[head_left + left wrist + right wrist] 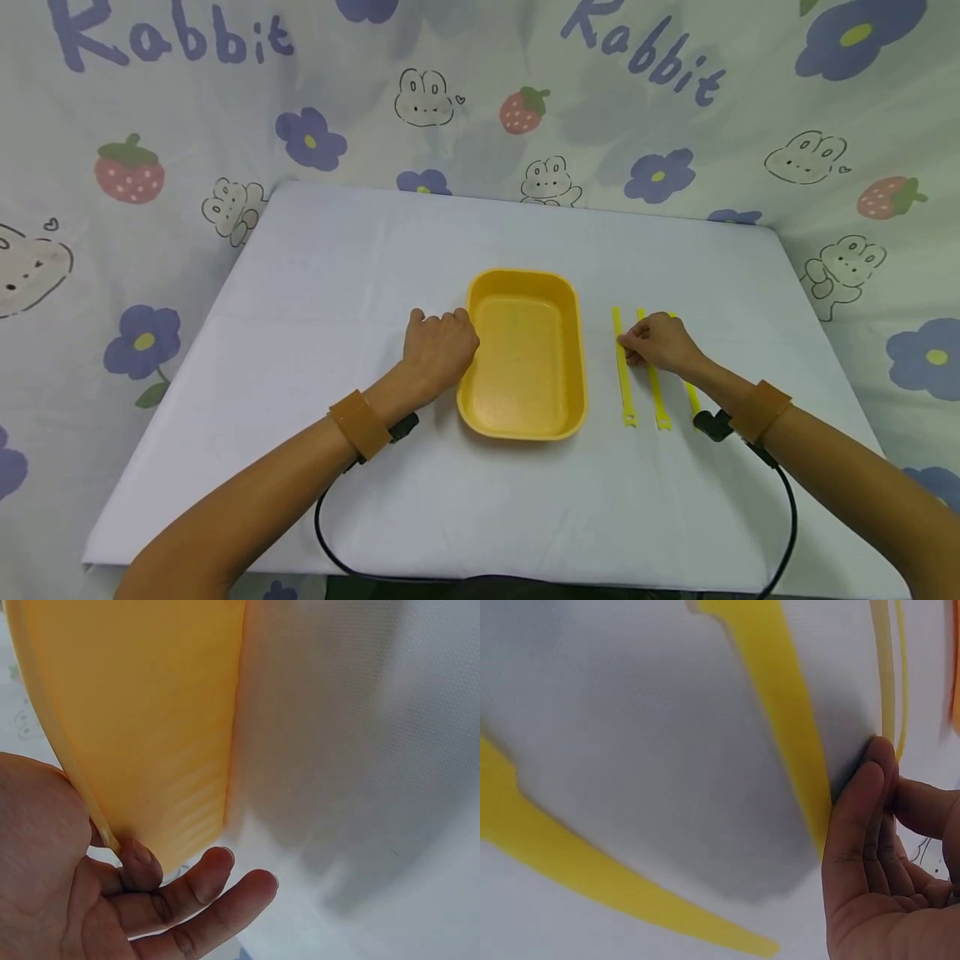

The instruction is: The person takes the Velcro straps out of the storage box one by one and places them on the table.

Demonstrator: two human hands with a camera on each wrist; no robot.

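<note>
A yellow rectangular plastic tray [525, 358] sits near the middle of the white table. My left hand [441, 346] grips its left rim; in the left wrist view, fingers [206, 881] curl under the rim beside the outer wall. Right of the tray lie three thin yellow straps with notched near ends. My right hand [660, 343] pinches the leftmost strap [625, 383] along its upper half, between thumb and fingertips in the right wrist view. Beneath that hand passes the middle strap [657, 400], partly covered. The rightmost strap [692, 398] is partly hidden by the hand and wrist.
White cloth covers the table [337, 250]. A curtain [480, 150] printed with rabbits, flowers and strawberries hangs behind and at the sides. Each wrist wears a brown band with a small camera, and a black cable [793, 517] loops along the table's near edge.
</note>
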